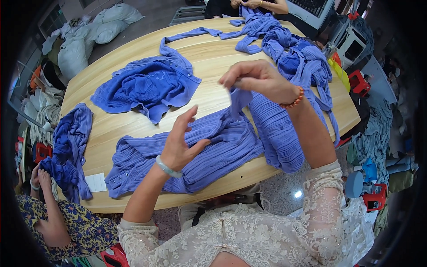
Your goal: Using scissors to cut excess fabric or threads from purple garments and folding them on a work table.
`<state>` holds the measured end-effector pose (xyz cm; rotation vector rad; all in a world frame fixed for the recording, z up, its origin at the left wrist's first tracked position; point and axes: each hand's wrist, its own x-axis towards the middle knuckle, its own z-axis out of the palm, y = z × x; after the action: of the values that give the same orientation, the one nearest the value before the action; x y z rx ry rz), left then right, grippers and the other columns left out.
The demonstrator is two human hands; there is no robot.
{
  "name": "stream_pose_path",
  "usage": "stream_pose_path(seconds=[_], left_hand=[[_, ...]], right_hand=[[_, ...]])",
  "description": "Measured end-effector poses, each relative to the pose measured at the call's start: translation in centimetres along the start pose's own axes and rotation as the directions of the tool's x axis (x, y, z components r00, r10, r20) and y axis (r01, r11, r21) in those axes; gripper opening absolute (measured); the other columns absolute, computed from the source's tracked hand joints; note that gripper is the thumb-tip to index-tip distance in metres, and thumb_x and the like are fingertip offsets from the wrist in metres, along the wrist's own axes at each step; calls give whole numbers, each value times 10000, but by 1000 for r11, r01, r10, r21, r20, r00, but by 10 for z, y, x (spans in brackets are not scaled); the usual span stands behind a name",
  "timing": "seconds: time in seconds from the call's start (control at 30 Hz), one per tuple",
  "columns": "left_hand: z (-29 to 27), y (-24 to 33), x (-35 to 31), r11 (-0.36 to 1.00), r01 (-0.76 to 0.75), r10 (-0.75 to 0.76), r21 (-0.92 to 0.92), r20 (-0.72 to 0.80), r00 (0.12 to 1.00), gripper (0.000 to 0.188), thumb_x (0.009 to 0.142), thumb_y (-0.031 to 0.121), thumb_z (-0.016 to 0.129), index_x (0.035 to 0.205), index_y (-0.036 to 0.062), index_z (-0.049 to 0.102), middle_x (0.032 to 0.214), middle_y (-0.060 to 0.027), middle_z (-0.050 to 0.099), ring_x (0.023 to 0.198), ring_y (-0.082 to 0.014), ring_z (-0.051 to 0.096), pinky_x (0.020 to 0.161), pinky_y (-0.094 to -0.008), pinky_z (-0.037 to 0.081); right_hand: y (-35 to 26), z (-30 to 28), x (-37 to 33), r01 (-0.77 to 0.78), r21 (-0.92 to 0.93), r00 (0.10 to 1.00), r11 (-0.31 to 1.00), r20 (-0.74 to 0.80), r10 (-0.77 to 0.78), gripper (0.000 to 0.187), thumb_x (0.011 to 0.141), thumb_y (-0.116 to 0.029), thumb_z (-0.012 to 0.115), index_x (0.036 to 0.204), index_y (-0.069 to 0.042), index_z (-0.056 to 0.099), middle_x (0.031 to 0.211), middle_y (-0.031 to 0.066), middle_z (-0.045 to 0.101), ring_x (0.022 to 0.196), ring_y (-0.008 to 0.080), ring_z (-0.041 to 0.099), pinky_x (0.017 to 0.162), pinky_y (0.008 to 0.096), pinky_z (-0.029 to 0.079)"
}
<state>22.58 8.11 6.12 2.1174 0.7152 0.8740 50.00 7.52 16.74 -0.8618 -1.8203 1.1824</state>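
In front of me a periwinkle-blue ribbed garment [218,164] lies spread along the table's near edge. My right hand [264,82] is raised over its far end, fingers pinched on a strip of the blue fabric [240,99] that hangs below them. My left hand [180,144] hovers above the middle of the garment, with fingers and thumb apart and nothing between them. Just right of the garment, a thick stack of folded ribbed blue fabric [278,129] reaches over the table edge.
A darker blue garment [147,86] lies farther left on the wooden table [129,49]. Tangled blue garments [289,49] heap at the far right, where another person's hands [253,3] work. At left, a person's hands [41,175] touch blue cloth [73,147] near a white card [95,183].
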Motion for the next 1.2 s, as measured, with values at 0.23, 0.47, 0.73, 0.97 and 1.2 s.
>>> stream_pose_path(seconds=[0.23, 0.47, 0.73, 0.97, 1.2], left_hand=[[22, 22, 49, 889, -17, 17, -458, -5, 1000, 657, 752, 80, 774, 1327, 17, 462, 1116, -49, 590, 967, -114, 572, 762, -253, 477], [14, 31, 45, 841, 134, -193, -524, -60, 979, 149, 920, 95, 629, 1028, -7, 622, 850, -39, 664, 691, -76, 619, 608, -195, 497], [8, 31, 40, 498, 192, -391, -846, -22, 920, 208, 934, 148, 592, 1064, -14, 609, 932, -126, 693, 798, -208, 698, 691, -299, 577], [-8, 26, 31, 361, 175, -471, -916, -17, 882, 243, 950, 184, 547, 1055, -24, 614, 978, -157, 693, 916, -264, 694, 781, -336, 572], [-11, 28, 16, 332, 151, -450, -931, -15, 893, 265, 956, 210, 548, 1103, -5, 598, 1019, -143, 688, 931, -265, 689, 799, -347, 565]], right_hand=[[18, 24, 18, 91, 181, 983, 979, 141, -117, 110, 906, -8, 565, 978, 2, 647, 996, 60, 653, 958, 119, 598, 882, 258, 479], [37, 32, 13, 96, 71, 988, 993, -124, -87, 280, 954, -88, 560, 1219, -2, 583, 1085, 61, 646, 1028, 111, 584, 926, 263, 464], [102, 41, -17, -244, 224, 970, 944, 52, 238, 519, 879, -369, 690, 1249, -27, 569, 1061, 28, 629, 994, 97, 552, 892, 264, 447], [109, 60, -14, -246, -658, 968, 712, -204, 147, 413, 843, -190, 616, 1238, -90, 551, 1126, 161, 603, 991, 357, 609, 865, 419, 496], [116, 57, -15, -174, -654, 885, 736, -431, -174, 329, 744, 30, 587, 1057, -61, 628, 880, 141, 626, 851, 325, 639, 737, 383, 526]])
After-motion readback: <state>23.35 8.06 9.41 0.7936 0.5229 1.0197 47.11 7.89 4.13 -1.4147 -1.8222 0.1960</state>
